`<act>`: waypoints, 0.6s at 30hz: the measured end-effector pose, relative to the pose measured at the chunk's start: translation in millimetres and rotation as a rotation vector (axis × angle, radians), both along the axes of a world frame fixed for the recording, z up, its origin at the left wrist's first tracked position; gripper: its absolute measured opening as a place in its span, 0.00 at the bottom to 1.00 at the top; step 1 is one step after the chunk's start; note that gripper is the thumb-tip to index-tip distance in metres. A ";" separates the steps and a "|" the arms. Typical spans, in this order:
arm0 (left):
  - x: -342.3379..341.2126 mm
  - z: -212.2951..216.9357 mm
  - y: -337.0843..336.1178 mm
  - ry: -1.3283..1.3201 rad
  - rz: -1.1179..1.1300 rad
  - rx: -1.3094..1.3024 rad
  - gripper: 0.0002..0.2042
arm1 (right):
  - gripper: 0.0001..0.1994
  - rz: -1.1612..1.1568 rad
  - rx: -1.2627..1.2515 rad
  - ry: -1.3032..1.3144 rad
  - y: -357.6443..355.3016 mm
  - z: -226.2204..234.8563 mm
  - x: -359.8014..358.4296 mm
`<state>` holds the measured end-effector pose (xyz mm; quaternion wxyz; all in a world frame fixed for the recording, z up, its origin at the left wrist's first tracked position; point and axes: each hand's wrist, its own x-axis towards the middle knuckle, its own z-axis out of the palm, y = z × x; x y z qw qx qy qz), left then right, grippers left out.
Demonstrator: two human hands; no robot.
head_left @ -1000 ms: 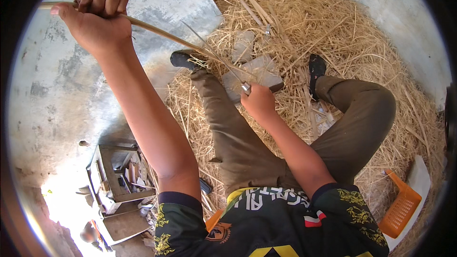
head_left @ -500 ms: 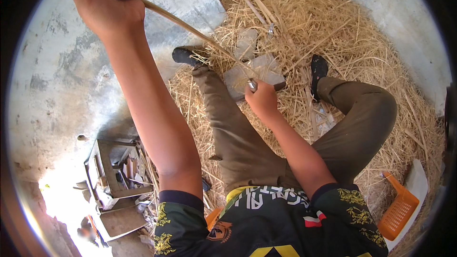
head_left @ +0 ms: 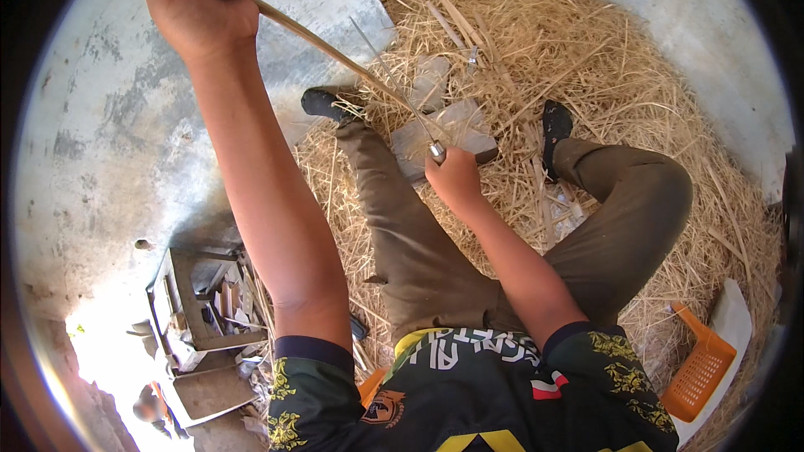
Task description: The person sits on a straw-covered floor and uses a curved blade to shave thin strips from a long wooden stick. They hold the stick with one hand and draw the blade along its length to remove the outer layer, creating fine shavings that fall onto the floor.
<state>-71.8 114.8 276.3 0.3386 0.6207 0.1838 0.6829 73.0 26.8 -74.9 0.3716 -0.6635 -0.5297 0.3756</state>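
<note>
My left hand (head_left: 205,12) is raised at the upper left, fingers wrapped round a long, thin, slightly bent stick (head_left: 327,48), which looks like a bamboo or rattan strip. The stick slopes down to the centre, its lower end near a flat grey-brown block (head_left: 477,124) between my feet. My right hand (head_left: 455,178) closes on the handle of a knife, whose metal collar shows above the fist. The narrow knife blade (head_left: 378,57) points up and left, seen nearly edge-on, crossing close by the stick. Whether it touches the stick I cannot tell.
Pale straw-like shavings (head_left: 519,17) lie thick around my outstretched legs. A worn grey wall (head_left: 100,142) stands on the left. At lower left are a wooden frame (head_left: 188,293) with scraps and a person (head_left: 151,406) in bright light. An orange perforated basket (head_left: 702,372) lies lower right.
My right hand has shifted slightly left, and the knife blade has swung into sight, angled away from the stick. My left hand still grips the stick, almost unmoved.
</note>
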 end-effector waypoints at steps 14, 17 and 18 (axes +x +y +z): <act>-1.9 -9.4 4.9 -0.047 0.047 0.003 0.32 | 0.17 -0.114 -0.259 -0.083 -10.5 -115.7 19.0; -0.5 -10.8 7.9 -0.056 0.031 -0.009 0.33 | 0.17 -0.111 -0.263 -0.063 -9.8 -125.6 22.0; -0.8 -10.1 10.4 -0.055 0.006 -0.007 0.33 | 0.17 -0.109 -0.266 -0.047 -9.4 -130.9 23.3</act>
